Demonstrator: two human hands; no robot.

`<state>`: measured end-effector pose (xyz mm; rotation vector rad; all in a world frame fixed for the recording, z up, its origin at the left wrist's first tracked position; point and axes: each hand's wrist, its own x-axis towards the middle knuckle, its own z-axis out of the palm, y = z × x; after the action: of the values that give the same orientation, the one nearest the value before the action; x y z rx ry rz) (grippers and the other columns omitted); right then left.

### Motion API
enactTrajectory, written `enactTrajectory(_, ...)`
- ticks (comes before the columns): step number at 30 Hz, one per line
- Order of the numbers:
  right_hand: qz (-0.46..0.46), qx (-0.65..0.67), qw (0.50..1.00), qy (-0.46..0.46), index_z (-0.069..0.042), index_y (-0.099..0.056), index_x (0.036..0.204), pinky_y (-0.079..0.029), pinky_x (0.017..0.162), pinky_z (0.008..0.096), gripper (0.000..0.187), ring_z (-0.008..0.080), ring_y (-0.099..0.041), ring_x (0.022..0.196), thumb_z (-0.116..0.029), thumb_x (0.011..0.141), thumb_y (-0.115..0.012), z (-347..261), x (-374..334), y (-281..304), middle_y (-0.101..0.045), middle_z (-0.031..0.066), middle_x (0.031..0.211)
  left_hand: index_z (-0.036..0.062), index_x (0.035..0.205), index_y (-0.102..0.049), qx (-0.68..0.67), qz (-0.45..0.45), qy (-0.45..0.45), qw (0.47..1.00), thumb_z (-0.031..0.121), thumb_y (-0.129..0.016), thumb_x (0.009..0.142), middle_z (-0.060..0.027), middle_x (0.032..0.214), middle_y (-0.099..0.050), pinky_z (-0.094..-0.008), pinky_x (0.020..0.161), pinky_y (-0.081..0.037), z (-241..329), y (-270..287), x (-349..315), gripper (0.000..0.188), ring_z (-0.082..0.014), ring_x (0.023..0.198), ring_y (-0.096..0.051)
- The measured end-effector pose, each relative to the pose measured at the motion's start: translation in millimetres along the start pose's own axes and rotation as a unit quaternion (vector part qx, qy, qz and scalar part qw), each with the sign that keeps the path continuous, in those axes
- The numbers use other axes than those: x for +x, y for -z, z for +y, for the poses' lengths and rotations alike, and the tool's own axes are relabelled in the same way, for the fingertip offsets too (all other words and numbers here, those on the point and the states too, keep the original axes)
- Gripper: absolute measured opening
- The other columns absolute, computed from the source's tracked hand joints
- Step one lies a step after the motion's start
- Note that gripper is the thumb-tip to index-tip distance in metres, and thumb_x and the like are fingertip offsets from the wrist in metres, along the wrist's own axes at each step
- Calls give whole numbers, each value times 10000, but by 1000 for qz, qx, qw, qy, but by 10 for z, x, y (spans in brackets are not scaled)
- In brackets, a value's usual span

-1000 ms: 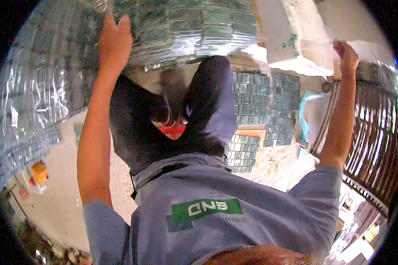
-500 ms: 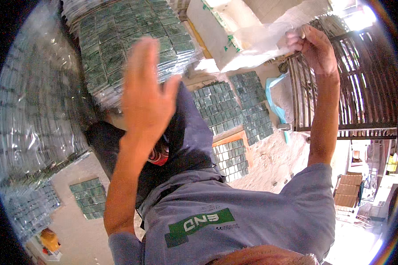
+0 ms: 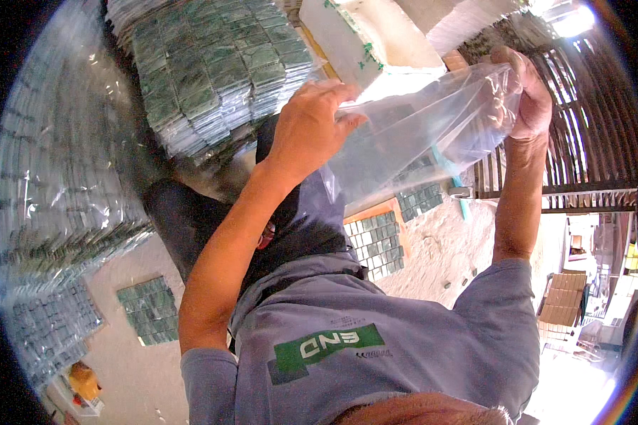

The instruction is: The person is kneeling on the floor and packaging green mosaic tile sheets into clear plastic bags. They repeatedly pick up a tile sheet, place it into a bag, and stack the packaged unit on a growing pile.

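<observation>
A clear plastic sheet or bag [image 3: 404, 138] is stretched between my two hands, over my lap and the tiles on the floor. At its left edge, the thumb and fingers of my left hand [image 3: 308, 131] close on the film. My right hand [image 3: 532, 95], raised at the far right, grips the other end, where the plastic bunches round the fingers. Just beyond my left hand stands a stack of green stone mosaic tile sheets [image 3: 209, 64]. Through the film, more tile sheets show dimly on the floor.
Tall plastic-wrapped tile stacks [image 3: 71, 170] stand on the left. A white foam box [image 3: 368, 42] is at the far side. Slatted dark racks [image 3: 581, 127] rise at right. Tile sheets lie on the floor, one green [image 3: 149, 310], another on an orange board [image 3: 376, 244].
My left hand has moved right and closed on the plastic's edge, from being open above the tile stack. The plastic now spreads between both hands; my right hand has shifted slightly right.
</observation>
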<state>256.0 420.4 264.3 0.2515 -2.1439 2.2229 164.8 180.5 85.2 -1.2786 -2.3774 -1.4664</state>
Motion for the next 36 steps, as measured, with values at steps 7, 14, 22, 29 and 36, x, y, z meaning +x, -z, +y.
enactTrajectory(7,-48,155,980,-116,-79,-558,870,-439,546,297,258,191,-565,645,-309,983,-533,253,71,138,-587,89,777,6,1290,-539,-278,-12,99,955,257,-730,872,-146,1270,-618,-354,1017,-441,-8,59,-57,524,-247,1148,-607)
enactTrajectory(14,-15,245,957,-156,19,-595,1020,-590,776,317,234,289,-689,912,-199,1006,-509,647,245,-140,-651,271,1097,0,1390,-418,-146,99,-22,984,489,-849,681,-215,1362,-510,-412,1082,-377,482,111,-143,962,-317,1293,-485)
enactTrajectory(22,95,334,932,-107,74,-543,892,-588,895,363,250,342,-677,955,-145,1007,-511,850,230,-549,-641,299,1045,-49,1372,-400,21,195,29,980,279,-781,761,-294,1202,-586,-442,876,-507,363,-171,-236,792,-419,1047,-624)
enactTrajectory(29,104,137,981,-89,57,-604,947,-589,757,310,255,239,-695,816,-192,986,-562,876,115,-326,-685,217,961,51,996,-684,-34,181,72,980,118,-617,892,-175,843,-696,-398,658,-528,175,296,-360,141,-340,751,-689)
enactTrajectory(36,214,-95,972,-8,35,-612,1067,-569,812,335,336,237,-685,965,-289,979,-585,1103,259,-262,-659,207,1110,1,971,-688,-223,112,164,954,113,-605,902,-120,775,-719,-282,599,-521,253,684,-289,156,-185,633,-699)
